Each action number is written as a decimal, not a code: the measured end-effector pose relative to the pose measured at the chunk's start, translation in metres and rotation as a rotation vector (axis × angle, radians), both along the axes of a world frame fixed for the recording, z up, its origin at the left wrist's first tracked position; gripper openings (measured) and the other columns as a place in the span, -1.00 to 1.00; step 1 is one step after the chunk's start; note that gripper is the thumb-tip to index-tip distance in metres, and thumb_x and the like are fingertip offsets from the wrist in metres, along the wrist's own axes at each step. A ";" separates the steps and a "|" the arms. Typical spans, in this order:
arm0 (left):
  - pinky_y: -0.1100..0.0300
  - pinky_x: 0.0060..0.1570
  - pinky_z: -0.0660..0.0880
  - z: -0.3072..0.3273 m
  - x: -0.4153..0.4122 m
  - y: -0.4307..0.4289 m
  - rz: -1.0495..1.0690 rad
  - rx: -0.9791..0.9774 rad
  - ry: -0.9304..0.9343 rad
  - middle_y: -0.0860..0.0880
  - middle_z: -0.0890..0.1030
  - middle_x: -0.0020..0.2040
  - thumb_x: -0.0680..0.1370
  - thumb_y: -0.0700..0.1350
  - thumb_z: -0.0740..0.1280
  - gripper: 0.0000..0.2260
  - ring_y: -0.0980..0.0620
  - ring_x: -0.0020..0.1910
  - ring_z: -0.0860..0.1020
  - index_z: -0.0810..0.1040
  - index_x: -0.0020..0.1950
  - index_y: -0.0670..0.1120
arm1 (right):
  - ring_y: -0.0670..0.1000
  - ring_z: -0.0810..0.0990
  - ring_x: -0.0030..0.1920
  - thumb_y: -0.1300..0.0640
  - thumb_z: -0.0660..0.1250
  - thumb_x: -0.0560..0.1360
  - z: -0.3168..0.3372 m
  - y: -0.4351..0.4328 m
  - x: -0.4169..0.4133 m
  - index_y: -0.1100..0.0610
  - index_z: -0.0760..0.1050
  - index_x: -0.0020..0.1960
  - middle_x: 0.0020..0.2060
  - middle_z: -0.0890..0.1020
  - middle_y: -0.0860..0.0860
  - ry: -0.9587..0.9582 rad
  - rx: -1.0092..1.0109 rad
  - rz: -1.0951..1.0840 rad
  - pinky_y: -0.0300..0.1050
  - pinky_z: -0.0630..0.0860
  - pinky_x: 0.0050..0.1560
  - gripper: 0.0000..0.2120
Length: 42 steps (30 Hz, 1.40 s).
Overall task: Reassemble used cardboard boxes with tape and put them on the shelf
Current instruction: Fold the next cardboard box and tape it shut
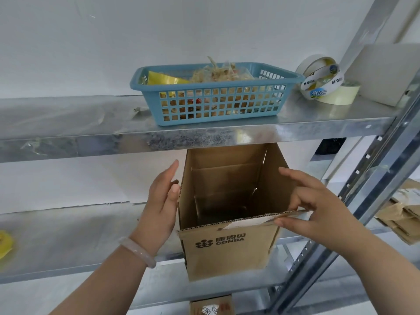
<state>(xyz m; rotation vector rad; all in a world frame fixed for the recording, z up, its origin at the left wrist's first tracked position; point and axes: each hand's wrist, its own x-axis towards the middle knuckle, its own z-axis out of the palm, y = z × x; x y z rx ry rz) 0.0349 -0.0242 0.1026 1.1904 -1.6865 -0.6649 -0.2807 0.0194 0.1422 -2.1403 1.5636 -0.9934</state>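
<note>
Metal shelf bears box: left grip flat against it, right grip pinching its rim.

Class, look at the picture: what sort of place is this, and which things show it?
Probably a storeroom or packing area: metal shelves, rolls of tape, and a used cardboard box.

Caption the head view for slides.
Left hand and right hand hold an open CONBA box at the shelf, under a blue basket and tape rolls.

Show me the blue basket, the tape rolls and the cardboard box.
blue plastic basket [218, 105], head view, front wall
white tape rolls [318, 90], head view, printed label
open cardboard box [227, 255], head view, front face
</note>
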 end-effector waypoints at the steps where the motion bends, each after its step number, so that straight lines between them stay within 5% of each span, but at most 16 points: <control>1: 0.54 0.33 0.07 -0.002 -0.001 -0.003 0.011 -0.075 -0.059 0.34 0.23 0.41 0.58 0.35 -0.07 -0.63 0.47 0.38 0.16 0.18 0.39 0.49 | -0.27 0.30 0.42 -0.39 0.42 0.19 -0.001 0.000 -0.001 -0.11 0.50 -0.24 0.40 0.27 -0.47 0.004 0.008 0.020 -0.20 0.36 0.25 -0.62; 5: 0.50 0.36 0.11 -0.007 0.001 -0.012 -0.042 -0.157 -0.095 0.20 0.35 0.40 0.60 0.33 -0.11 -0.61 0.29 0.42 0.25 0.30 0.37 0.43 | -0.33 0.26 0.42 -0.58 0.34 0.13 0.001 0.001 -0.003 -0.08 0.53 -0.27 0.41 0.28 -0.45 -0.001 0.025 0.049 -0.24 0.25 0.28 -0.43; 9: 0.49 0.34 0.14 0.000 0.005 -0.013 -0.128 -0.173 -0.151 0.24 0.32 0.40 0.63 0.30 -0.10 -0.64 0.24 0.43 0.26 0.28 0.38 0.39 | -0.35 0.28 0.39 -0.36 0.45 0.17 0.002 0.005 -0.006 -0.07 0.53 -0.29 0.37 0.32 -0.48 0.006 0.028 0.043 -0.29 0.23 0.25 -0.61; 12: 0.38 0.40 0.15 0.004 0.003 -0.012 -0.269 -0.199 -0.318 0.13 0.22 0.50 0.62 0.28 -0.10 -0.53 0.15 0.51 0.18 0.32 0.45 0.18 | -0.33 0.35 0.34 -0.37 0.44 0.17 0.003 0.005 -0.007 -0.07 0.52 -0.26 0.34 0.36 -0.48 0.005 0.028 0.028 -0.29 0.29 0.20 -0.60; 17: 0.38 0.34 0.16 0.040 0.004 -0.037 -0.340 -0.039 -0.318 0.30 0.24 0.43 0.48 0.19 0.10 -0.64 0.41 0.40 0.17 0.46 0.23 0.21 | -0.29 0.43 0.29 -0.58 0.37 0.08 0.008 0.004 -0.017 -0.05 0.53 -0.32 0.27 0.44 -0.42 -0.040 0.020 0.034 -0.28 0.38 0.14 -0.40; 21: 0.37 0.04 0.45 0.058 -0.006 -0.050 -0.218 0.045 -0.295 0.12 0.37 0.31 0.59 -0.03 0.25 -0.89 0.24 0.20 0.42 0.58 -0.03 0.12 | -0.33 0.40 0.29 -0.59 0.37 0.05 0.014 0.007 -0.024 -0.05 0.52 -0.36 0.25 0.46 -0.43 0.005 0.051 0.047 -0.27 0.33 0.15 -0.40; 25: 0.36 -0.23 0.48 0.060 -0.016 -0.057 -0.131 0.026 -0.357 0.15 0.40 0.32 0.62 -0.05 0.24 -0.86 0.10 -0.10 0.54 0.61 0.03 0.10 | -0.34 0.38 0.30 -0.61 0.36 0.03 0.014 0.015 -0.031 -0.04 0.52 -0.36 0.24 0.47 -0.43 0.006 0.043 0.040 -0.26 0.32 0.18 -0.37; 30: 0.19 0.13 0.38 0.070 -0.024 -0.065 -0.033 0.073 -0.448 0.18 0.56 0.20 0.63 0.09 0.17 -0.76 0.10 0.14 0.49 0.62 0.13 0.14 | -0.36 0.35 0.32 -0.59 0.37 0.04 0.015 0.020 -0.034 -0.03 0.54 -0.34 0.25 0.45 -0.45 0.016 0.079 0.051 -0.27 0.29 0.22 -0.37; 34: 0.14 0.15 0.40 0.078 -0.029 -0.073 0.081 0.192 -0.513 0.06 0.60 0.15 0.65 0.10 0.11 -0.71 0.02 0.12 0.50 0.58 0.17 0.10 | -0.38 0.33 0.33 -0.50 0.42 0.09 0.017 0.021 -0.035 -0.03 0.54 -0.33 0.25 0.43 -0.46 0.032 0.094 0.063 -0.34 0.27 0.22 -0.47; 39: 0.14 0.34 0.25 0.076 -0.034 -0.080 -0.039 0.284 -0.468 0.09 0.43 0.38 0.64 0.07 0.18 -0.67 -0.01 0.40 0.36 0.43 0.41 0.17 | -0.40 0.30 0.34 -0.15 0.59 0.22 0.016 0.020 -0.035 -0.02 0.53 -0.27 0.27 0.39 -0.51 0.089 0.122 0.071 -0.38 0.23 0.23 -0.69; 42: 0.05 0.45 0.15 0.070 -0.044 -0.074 -0.046 0.298 -0.284 0.04 0.31 0.51 0.65 0.16 0.12 -0.57 -0.04 0.49 0.26 0.31 0.51 0.10 | -0.44 0.24 0.36 -0.15 0.59 0.25 0.014 0.015 -0.030 -0.04 0.51 -0.26 0.32 0.33 -0.54 0.097 0.129 0.100 -0.43 0.19 0.23 -0.69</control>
